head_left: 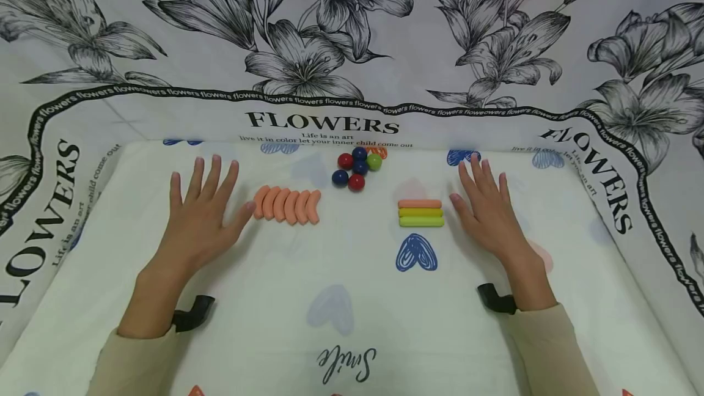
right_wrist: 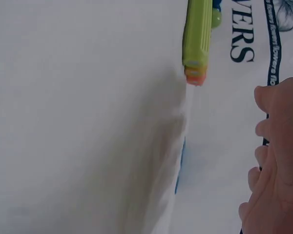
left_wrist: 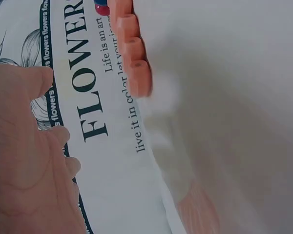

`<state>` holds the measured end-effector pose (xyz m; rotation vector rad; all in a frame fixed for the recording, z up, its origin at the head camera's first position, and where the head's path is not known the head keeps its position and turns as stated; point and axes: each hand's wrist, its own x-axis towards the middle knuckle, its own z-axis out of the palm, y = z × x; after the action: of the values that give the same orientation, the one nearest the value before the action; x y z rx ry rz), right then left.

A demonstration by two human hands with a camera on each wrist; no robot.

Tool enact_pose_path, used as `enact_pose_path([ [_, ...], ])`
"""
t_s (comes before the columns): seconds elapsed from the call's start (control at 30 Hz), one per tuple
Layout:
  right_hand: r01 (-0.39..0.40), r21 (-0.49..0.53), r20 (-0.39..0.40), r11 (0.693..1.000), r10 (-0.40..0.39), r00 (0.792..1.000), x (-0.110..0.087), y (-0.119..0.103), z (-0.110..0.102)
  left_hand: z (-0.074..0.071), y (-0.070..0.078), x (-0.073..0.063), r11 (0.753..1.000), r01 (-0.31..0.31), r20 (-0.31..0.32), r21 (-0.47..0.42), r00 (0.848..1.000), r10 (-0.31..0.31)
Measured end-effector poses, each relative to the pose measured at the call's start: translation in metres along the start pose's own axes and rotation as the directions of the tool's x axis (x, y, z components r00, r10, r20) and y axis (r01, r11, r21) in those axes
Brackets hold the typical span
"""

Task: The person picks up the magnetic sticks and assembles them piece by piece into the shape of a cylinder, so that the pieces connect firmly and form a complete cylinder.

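Note:
My left hand (head_left: 199,219) is held palm down with its fingers spread, the thumb tip beside a row of curved orange pieces (head_left: 290,205). In the left wrist view, the ends of these orange pieces (left_wrist: 139,80) show apart from the palm. On the other side, my right hand (head_left: 491,217) has straight fingers and holds nothing. Its thumb lies just right of three stacked-looking straight sticks: orange (head_left: 420,203), yellow (head_left: 420,212) and light green (head_left: 421,222). The green stick (right_wrist: 198,36) appears near the top of the right wrist view.
A cluster of small balls sits at the back middle: dark blue (head_left: 340,178), red (head_left: 356,183) and green (head_left: 374,162). The white cloth (head_left: 264,280) has printed hearts and lettering. Black bands (head_left: 194,314) are at both wrists. A flower-printed cloth (head_left: 396,66) rises behind.

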<state>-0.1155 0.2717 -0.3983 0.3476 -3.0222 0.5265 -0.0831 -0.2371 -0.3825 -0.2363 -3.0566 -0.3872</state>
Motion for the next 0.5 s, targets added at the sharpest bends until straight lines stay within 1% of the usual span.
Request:
enact_pose_path([
  [0.17, 0.038, 0.014, -0.003, 0.999, -0.038, 0.999, 0.011, -0.016, 0.003, -0.003, 0.009, 0.004, 1.0, -0.015, -0.011, -0.015, 1.0, 0.015],
  [0.27, 0.058, 0.045, -0.018, 0.997, -0.057, 0.998, 0.018, -0.026, 0.004, -0.006, 0.014, 0.007, 0.999, -0.024, -0.02, -0.023, 1.0, 0.023],
  [0.4, 0.055, 0.089, -0.02, 0.994, -0.054, 0.998, 0.023, -0.042, 0.007, -0.005, 0.023, 0.012, 0.999, -0.033, -0.017, -0.038, 0.999, 0.033],
  [0.5, 0.048, 0.125, -0.016, 0.991, -0.046, 0.999, 0.026, -0.054, 0.008, -0.005, 0.032, 0.015, 0.997, -0.053, -0.018, -0.057, 0.998, 0.052],
])
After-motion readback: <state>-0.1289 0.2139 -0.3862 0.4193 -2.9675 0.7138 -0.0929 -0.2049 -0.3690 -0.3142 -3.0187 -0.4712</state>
